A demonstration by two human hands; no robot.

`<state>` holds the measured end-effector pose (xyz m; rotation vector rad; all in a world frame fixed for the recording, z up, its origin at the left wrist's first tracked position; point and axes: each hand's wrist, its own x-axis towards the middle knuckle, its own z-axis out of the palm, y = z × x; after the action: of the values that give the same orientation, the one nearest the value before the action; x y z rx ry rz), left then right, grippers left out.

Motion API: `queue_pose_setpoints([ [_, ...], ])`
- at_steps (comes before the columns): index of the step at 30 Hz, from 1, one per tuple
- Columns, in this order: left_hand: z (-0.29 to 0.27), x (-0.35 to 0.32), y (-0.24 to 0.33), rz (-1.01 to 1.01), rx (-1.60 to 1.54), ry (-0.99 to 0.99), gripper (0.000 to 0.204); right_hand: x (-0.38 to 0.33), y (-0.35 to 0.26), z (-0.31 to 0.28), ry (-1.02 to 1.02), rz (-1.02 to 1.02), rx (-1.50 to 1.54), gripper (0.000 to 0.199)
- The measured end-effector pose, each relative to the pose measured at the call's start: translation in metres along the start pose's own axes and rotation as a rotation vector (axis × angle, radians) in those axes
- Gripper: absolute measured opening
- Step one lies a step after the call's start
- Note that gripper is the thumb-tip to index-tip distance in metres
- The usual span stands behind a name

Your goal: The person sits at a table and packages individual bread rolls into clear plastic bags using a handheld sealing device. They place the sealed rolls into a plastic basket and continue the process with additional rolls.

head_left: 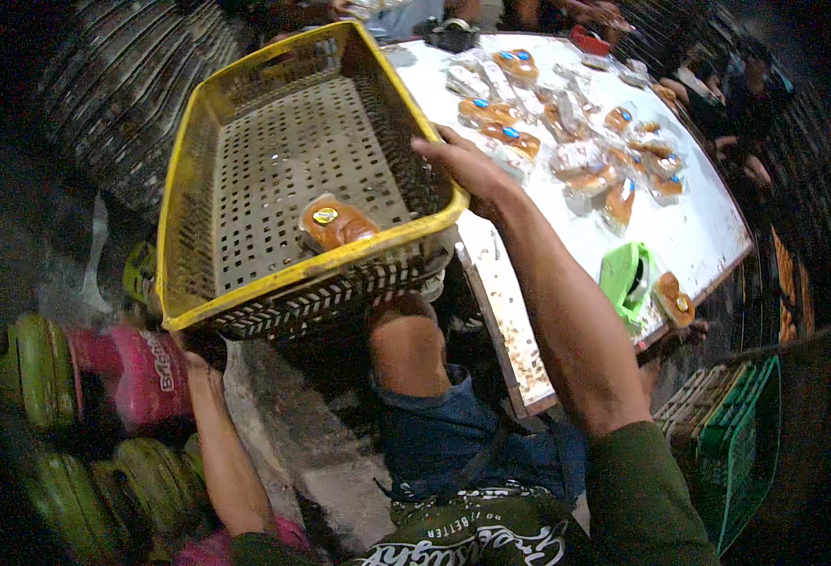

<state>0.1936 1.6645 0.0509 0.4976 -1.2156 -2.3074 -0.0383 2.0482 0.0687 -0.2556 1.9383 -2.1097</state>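
Person holds yellow perforated plastic crate (283, 160) up w/ both hands, tilted, over their lap. Right hand (461, 168) grips crate's right rim, fingers curled over the edge, closed on it. Left hand (193, 363) is at the crate's lower-left corner, mostly hidden under it; it touches the crate there, but can't tell how the fingers sit. One wrapped bun (337, 224) lies inside crate, down against the near wall; rest of crate floor bare, looks dirty.

Bench (708, 236) to the right: white top, worn and stained along near edge, rim bent by fisheye. On it approx. a dozen+ wrapped buns (514, 140) in clear packets, scattered mid to far side. Green tape dispenser (626, 278) near bench's near edge, one more bun (675, 300) just beside it. Dark object at bench's far end, too small to ID.

Room dim. Green crate (741, 443) on floor lower right. Lower left: green round containers (47, 373) + a pink one (137, 373), close together. Other ppl at far side of bench, upper right, only partly visible.
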Motion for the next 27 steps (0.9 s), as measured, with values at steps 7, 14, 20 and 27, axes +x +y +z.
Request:
queue_pose_setpoints([
  [7,-0.079,0.050,0.080,0.416,0.756,0.578,0.052,-0.118,-0.010,-0.038,0.558,-0.635,-0.451,0.044],
  [14,0.149,0.051,0.030,1.100,0.909,-0.645,0.054,-0.407,0.028,-0.313,1.653,-0.401,-0.659,0.039],
  [20,0.334,-0.017,-0.090,0.483,1.444,-1.314,0.058,-0.658,0.245,-0.389,1.632,0.740,-0.715,0.066],
  [27,0.431,-0.190,-0.174,0.000,1.798,-1.690,0.061,-0.671,0.401,-0.202,0.910,0.976,-0.993,0.061],
])
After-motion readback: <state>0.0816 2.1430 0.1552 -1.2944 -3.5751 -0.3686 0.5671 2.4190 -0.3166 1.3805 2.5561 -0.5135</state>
